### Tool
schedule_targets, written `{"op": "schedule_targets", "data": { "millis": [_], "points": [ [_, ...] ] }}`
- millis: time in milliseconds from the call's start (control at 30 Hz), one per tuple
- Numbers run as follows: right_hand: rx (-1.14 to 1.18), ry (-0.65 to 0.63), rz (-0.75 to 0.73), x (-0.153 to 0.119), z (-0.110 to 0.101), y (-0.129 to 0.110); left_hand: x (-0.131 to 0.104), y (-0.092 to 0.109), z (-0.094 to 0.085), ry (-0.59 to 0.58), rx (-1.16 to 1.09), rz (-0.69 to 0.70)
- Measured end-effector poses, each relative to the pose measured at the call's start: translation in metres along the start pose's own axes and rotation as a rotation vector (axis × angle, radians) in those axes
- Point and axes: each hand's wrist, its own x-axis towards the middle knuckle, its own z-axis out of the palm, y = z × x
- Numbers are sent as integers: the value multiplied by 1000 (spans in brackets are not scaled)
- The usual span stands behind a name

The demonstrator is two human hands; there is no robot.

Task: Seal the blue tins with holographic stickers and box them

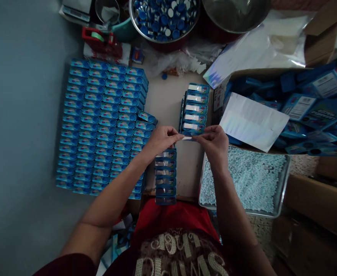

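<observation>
Between my two hands a small white strip (187,138) is held level, one end in each hand's fingertips. My left hand (164,138) pinches its left end, and my right hand (213,142) has the right end. Under the strip is a blue box at the near end of a row of blue boxes (195,108) with white strips on them. Nearer my body, below my left hand, stands another row of blue boxes (165,172). A large block of stacked blue boxes (99,126) fills the left side.
A metal tray (285,188) of small pale-blue pieces lies at the right. Behind it, a carton of blue packages (300,103) bears a shiny sheet (253,122). At the back are a bowl of blue caps (165,21) and a red tape dispenser (102,44).
</observation>
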Motion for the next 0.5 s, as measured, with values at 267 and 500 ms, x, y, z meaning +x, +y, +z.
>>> {"op": "schedule_targets", "data": {
  "millis": [267,500],
  "points": [
    [-281,64,-109,7,10,5,22,-16,1,-12,19,-23],
    [-503,146,-200,10,9,16,49,-44,6,-52,-51,8]
  ]
}}
